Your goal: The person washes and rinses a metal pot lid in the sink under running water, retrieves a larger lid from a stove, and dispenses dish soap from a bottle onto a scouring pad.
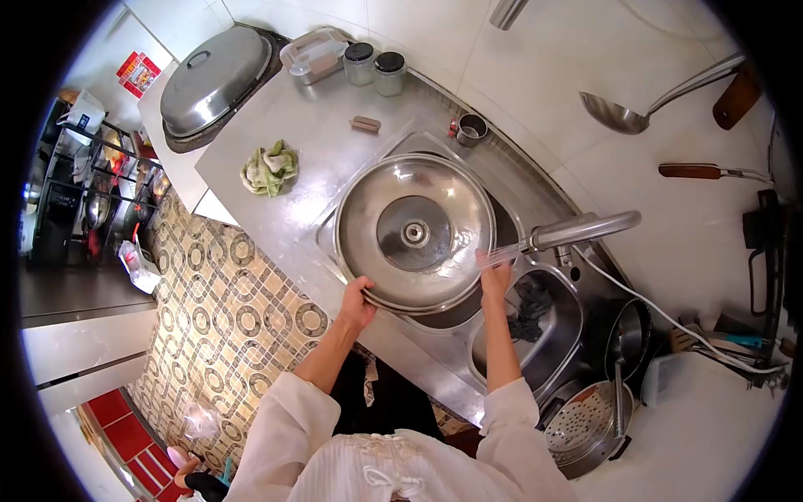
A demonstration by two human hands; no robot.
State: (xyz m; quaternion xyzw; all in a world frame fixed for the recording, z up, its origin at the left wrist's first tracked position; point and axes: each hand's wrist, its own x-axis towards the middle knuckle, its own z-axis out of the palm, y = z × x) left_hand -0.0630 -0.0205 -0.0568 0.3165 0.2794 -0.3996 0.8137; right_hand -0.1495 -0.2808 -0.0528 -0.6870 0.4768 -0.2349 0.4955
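A large round metal pot lid [368, 188], with a darker disc and a small fitting at its centre, is held over the left sink basin, its hollow inner side towards me. My left hand [360, 303] grips its near-left rim, fingers curled around the edge. On the right rim, my right hand [495, 274] is closed beside the faucet [585, 231], whose clear stream falls across the fingers and the lid. Wet patches shine on the metal. Most of the left basin is hidden under the lid. A dark cloth [531, 309] lies in the right basin [562, 343].
On the steel counter [276, 226] lie a crumpled green cloth [269, 167] and a small brown block [365, 125]. Two black-lidded jars [389, 75] and a covered metal pan [216, 79] stand behind. A steamer pot [581, 427] and a dark pan [629, 335] sit at right.
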